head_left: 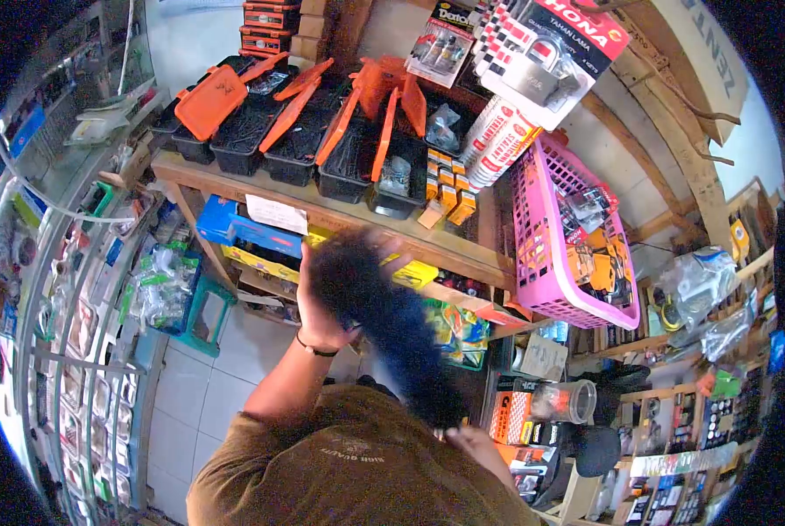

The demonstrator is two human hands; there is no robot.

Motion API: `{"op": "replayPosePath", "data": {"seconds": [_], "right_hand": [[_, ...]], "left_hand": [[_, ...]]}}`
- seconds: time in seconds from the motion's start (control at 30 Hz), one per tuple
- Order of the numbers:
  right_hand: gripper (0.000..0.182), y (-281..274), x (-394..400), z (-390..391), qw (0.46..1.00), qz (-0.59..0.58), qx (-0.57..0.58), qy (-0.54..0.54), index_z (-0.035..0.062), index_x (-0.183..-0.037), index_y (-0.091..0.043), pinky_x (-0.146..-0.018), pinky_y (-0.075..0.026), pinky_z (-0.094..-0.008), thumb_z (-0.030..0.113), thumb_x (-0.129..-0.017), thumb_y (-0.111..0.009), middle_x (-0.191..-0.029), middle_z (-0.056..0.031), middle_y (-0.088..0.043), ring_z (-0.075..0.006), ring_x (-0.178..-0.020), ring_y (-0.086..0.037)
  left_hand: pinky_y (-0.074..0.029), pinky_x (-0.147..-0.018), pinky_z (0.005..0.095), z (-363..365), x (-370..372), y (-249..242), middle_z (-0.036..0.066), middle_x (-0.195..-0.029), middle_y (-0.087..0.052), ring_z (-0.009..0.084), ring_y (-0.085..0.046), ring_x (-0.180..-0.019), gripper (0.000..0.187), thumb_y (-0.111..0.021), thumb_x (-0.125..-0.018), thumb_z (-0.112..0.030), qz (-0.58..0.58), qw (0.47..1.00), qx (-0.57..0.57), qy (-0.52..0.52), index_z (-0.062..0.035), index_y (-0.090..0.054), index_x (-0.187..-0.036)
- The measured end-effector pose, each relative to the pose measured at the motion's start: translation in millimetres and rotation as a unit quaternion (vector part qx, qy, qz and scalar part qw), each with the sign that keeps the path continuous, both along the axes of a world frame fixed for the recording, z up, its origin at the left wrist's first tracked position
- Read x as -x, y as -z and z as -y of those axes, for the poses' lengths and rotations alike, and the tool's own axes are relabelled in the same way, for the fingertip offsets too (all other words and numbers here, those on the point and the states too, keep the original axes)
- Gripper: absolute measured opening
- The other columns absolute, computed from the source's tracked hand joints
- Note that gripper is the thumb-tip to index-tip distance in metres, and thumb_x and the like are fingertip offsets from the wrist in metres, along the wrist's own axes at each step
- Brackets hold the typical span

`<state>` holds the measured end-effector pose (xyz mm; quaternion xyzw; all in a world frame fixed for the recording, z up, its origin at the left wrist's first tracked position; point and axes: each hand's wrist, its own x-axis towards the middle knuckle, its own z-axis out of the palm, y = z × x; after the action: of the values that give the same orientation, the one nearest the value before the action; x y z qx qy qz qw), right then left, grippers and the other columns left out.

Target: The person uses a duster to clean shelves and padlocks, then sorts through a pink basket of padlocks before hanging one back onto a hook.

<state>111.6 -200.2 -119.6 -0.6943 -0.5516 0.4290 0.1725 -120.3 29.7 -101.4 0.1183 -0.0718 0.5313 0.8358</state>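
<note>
A dark, fluffy duster [419,359] slants across the middle of the view, its upper end blurred by motion. My left hand [318,309], with a thin band at the wrist, cups the upper part of the duster; fingertips show faintly on the far side. Close to my body, my right hand [478,449] is closed around the lower end, where the handle is mostly hidden. Just beyond the duster's top runs the wooden shelf edge [322,215], with a blue box [234,226] underneath.
Black bins [291,158] with raised orange lids [213,101] line the shelf. Small orange-and-black boxes [449,186] and white sealant tubes [502,131] stand beside them. A pink basket [576,302] juts out at right. A glass display case [85,351] stands left, near a green stool [206,320].
</note>
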Motion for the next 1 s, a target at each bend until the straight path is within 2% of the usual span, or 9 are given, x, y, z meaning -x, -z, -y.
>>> {"op": "replayPosePath", "data": {"seconds": [0.03,0.13,0.2,0.23,0.37,0.47,0.63,0.93,1.0], "right_hand": [[0.034,32.0,-1.0,0.0,0.931,-0.266,0.131,0.211,0.0021,-0.066,-0.049,-0.051,-0.035,-0.0276,0.028,-0.088,-0.049,-0.062,0.0006,-0.047,-0.0104,-0.057,-0.042],[0.033,-6.6,8.2,-3.2,0.997,-0.027,0.007,0.071,0.003,-0.063,-0.047,-0.052,-0.035,-0.0257,0.026,-0.087,-0.051,-0.064,0.0013,-0.048,-0.01,-0.059,-0.042],[0.032,12.3,1.7,1.8,0.985,-0.047,0.057,0.153,0.0025,-0.065,-0.049,-0.053,-0.036,-0.0251,0.026,-0.086,-0.052,-0.063,0.0012,-0.047,-0.0092,-0.059,-0.042],[0.033,28.2,-4.5,8.0,0.991,-0.053,0.083,0.091,0.0019,-0.066,-0.05,-0.052,-0.036,-0.0253,0.027,-0.086,-0.052,-0.062,0.0008,-0.046,-0.0088,-0.058,-0.042],[0.032,20.5,-2.1,3.8,0.984,-0.097,0.082,0.124,0.0011,-0.07,-0.051,-0.051,-0.035,-0.027,0.028,-0.087,-0.051,-0.06,-0.0015,-0.043,-0.0101,-0.056,-0.041],[0.031,20.9,-2.6,6.0,0.997,-0.025,0.038,0.064,0.0032,-0.067,-0.049,-0.05,-0.033,-0.0273,0.027,-0.087,-0.051,-0.059,0.0012,-0.041,-0.0085,-0.056,-0.039],[0.037,-4.9,7.0,-7.2,0.998,-0.011,0.012,0.053,0.0041,-0.061,-0.043,-0.05,-0.031,-0.0266,0.029,-0.087,-0.051,-0.057,0.0042,-0.035,-0.0077,-0.057,-0.034],[0.035,-9.1,-1.9,-2.3,0.995,-0.022,0.015,0.099,0.0045,-0.063,-0.047,-0.052,-0.034,-0.0268,0.031,-0.087,-0.05,-0.06,0.0037,-0.044,-0.0072,-0.059,-0.041],[0.033,-1.0,-11.2,-0.3,0.997,-0.025,0.065,0.037,0.0041,-0.066,-0.048,-0.053,-0.034,-0.0268,0.029,-0.088,-0.049,-0.06,0.0038,-0.043,-0.0074,-0.061,-0.041]], "left_hand": [[-0.023,-0.097,0.0585,-4.1,0.1,8.6,0.019,-0.134,-0.03,0.0372,-0.027,-0.123,0.083,-0.034,-0.076,-0.068,0.052,0.998,-0.009,0.038,-0.005,-0.03,-0.13],[-0.023,-0.093,0.0631,-1.8,2.9,12.4,0.017,-0.133,-0.033,0.036,-0.038,-0.117,0.079,-0.037,-0.077,-0.064,0.083,0.995,-0.007,0.054,-0.008,-0.026,-0.132],[-0.023,-0.093,0.0638,2.3,7.8,7.4,0.017,-0.135,-0.03,0.0363,-0.037,-0.118,0.079,-0.035,-0.078,-0.065,0.285,0.942,0.111,0.138,-0.0077,-0.026,-0.132],[-0.022,-0.093,0.0643,0.3,1.6,8.1,0.017,-0.136,-0.028,0.0363,-0.035,-0.119,0.078,-0.033,-0.078,-0.065,-0.052,0.997,0.05,-0.028,-0.0073,-0.029,-0.131],[-0.021,-0.095,0.0622,-11.9,-1.3,38.1,0.019,-0.134,-0.03,0.0352,-0.03,-0.122,0.079,-0.034,-0.078,-0.066,0.143,0.984,-0.089,0.063,-0.0071,-0.03,-0.13],[-0.026,-0.093,0.062,1.0,6.7,4.9,0.019,-0.132,-0.032,0.0363,-0.033,-0.12,0.081,-0.034,-0.076,-0.067,0.115,0.978,0.164,0.056,-0.0071,-0.029,-0.13],[-0.021,-0.097,0.0598,-6.5,1.0,24.4,0.019,-0.134,-0.03,0.0355,-0.03,-0.123,0.084,-0.036,-0.074,-0.07,0.119,0.991,-0.03,0.054,-0.0087,-0.027,-0.132],[-0.025,-0.094,0.0607,2.2,10.2,6.5,0.019,-0.133,-0.031,0.0367,-0.03,-0.121,0.074,-0.031,-0.08,-0.064,0.227,0.963,0.125,0.076,-0.0085,-0.03,-0.129],[-0.026,-0.096,0.0573,-16.5,-0.6,48.5,0.019,-0.132,-0.032,0.0346,-0.033,-0.121,0.075,-0.03,-0.08,-0.064,0.27,0.949,-0.128,0.105,-0.0059,-0.032,-0.128]]}}
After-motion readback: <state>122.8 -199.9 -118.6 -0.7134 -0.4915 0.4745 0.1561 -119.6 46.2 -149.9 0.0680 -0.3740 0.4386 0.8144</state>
